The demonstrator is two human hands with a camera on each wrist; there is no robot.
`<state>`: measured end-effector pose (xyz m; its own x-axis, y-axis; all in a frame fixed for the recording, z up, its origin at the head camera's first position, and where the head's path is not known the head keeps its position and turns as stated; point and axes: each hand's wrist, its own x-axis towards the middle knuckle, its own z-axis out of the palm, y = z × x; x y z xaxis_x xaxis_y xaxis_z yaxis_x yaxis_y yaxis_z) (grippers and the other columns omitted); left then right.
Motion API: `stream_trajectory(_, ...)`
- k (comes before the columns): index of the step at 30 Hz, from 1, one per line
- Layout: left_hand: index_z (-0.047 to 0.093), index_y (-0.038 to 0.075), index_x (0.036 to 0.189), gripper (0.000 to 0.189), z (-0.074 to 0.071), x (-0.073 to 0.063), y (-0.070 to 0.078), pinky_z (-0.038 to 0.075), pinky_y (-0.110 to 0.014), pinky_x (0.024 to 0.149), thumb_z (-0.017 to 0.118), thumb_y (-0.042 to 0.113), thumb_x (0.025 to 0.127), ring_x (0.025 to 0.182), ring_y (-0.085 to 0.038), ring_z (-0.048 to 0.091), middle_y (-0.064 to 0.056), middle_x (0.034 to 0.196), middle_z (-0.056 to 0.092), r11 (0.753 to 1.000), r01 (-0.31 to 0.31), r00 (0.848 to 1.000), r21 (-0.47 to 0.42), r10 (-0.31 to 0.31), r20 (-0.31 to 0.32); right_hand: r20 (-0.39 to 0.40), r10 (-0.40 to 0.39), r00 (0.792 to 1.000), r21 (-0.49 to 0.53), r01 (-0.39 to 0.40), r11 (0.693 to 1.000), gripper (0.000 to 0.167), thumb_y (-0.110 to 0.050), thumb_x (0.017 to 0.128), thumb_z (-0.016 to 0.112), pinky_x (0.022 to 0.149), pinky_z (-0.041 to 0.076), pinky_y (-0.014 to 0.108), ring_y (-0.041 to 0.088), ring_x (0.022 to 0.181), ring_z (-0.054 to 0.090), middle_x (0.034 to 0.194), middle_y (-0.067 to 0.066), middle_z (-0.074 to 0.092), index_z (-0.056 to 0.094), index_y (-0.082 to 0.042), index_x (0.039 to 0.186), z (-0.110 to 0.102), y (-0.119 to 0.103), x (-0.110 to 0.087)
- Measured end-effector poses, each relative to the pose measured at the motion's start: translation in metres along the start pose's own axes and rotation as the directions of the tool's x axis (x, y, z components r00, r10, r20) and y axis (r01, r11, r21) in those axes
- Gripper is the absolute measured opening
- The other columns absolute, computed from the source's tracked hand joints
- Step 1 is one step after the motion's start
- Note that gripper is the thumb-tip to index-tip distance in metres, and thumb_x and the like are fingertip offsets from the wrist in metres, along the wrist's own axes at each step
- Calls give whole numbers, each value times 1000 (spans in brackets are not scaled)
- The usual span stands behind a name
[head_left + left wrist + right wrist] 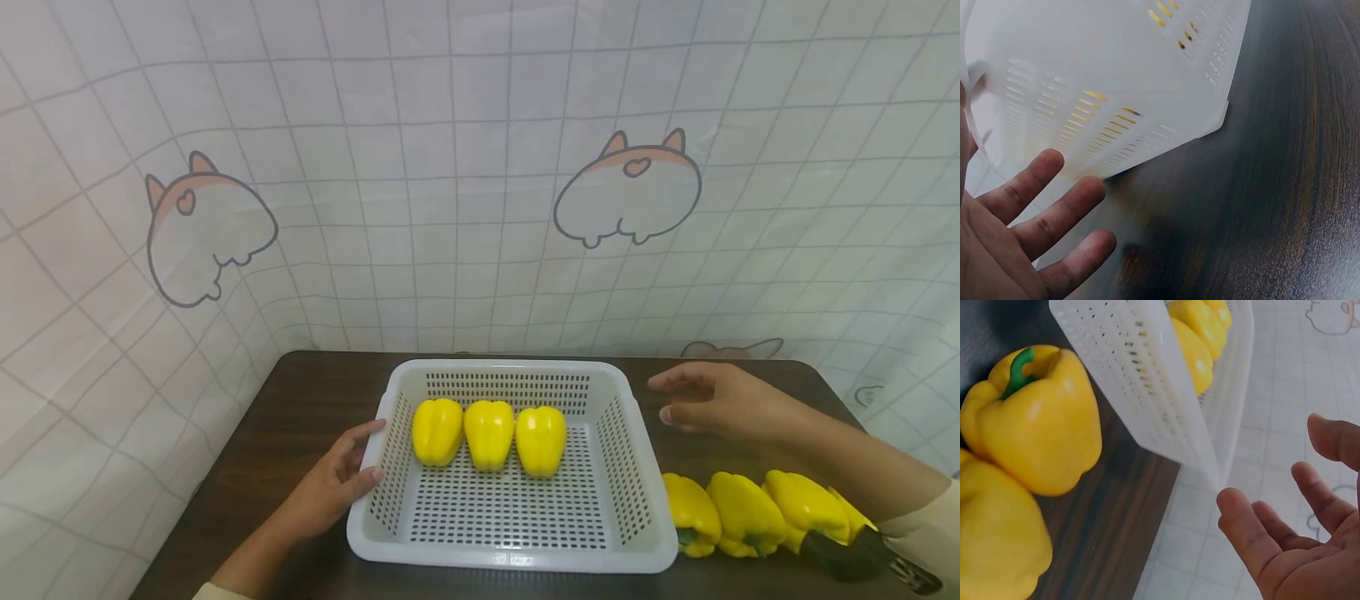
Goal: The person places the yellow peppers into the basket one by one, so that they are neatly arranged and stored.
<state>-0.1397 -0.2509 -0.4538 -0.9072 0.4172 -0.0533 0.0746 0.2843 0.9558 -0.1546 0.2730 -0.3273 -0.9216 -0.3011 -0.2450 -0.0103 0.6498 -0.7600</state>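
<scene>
A white perforated plastic basket (510, 560) stands on the table with three yellow bell peppers (490, 435) in a row inside. My left hand (330, 487) is at the basket's left rim, thumb and index finger touching it. In the left wrist view, the other fingers (1063, 215) extend loosely beside the basket's outer wall. Off the basket's far right corner, my right hand (723, 402) is held with fingers apart and nothing between them. More yellow bell peppers (746, 512) lie in a row right of the basket; a green stem (1017, 374) shows on one.
The dark wood-grain table (262, 425) runs back to a white grid-patterned curtain (480, 208) with cartoon animal drawings. A black object with a buckle-like end (862, 558) is by the right forearm, partly covering the rightmost peppers.
</scene>
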Motion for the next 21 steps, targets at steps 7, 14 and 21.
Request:
stream_trajectory(7, 21, 14, 158, 68, 1, 0, 3, 63, -43, 77, 61, 19, 103, 100, -35, 71, -34, 138, 50, 1000, 13, 1000, 10, -13, -10, -19, -37, 999, -129, 34, 991, 55, -43, 95, 71, 90, 57, 56, 32, 117, 64, 142, 16, 58, 57, -18, 142, -17, 15, -16)
stream_trajectory(14, 22, 14, 158, 68, 1, -1, 4, 63, -43, 77, 61, 19, 103, 99, -35, 71, -34, 136, 52, 1000, 15, 1000, 21, -15, -14, -55, -87, 995, -180, 75, 981, 53, -40, 98, 69, 87, 57, 57, 37, 117, 63, 141, 18, 59, 56, -17, 143, -29, 37, -24)
stream_trajectory(21, 21, 13, 158, 69, 0, -1, 3, 63, -42, 76, 61, 19, 103, 98, -35, 72, -34, 134, 53, 1000, 4, 1000, 28, -4, -12, -80, -79, 994, -168, 64, 984, 55, -35, 102, 64, 86, 57, 60, 47, 122, 57, 146, 27, 51, 51, -8, 147, -40, 65, -31)
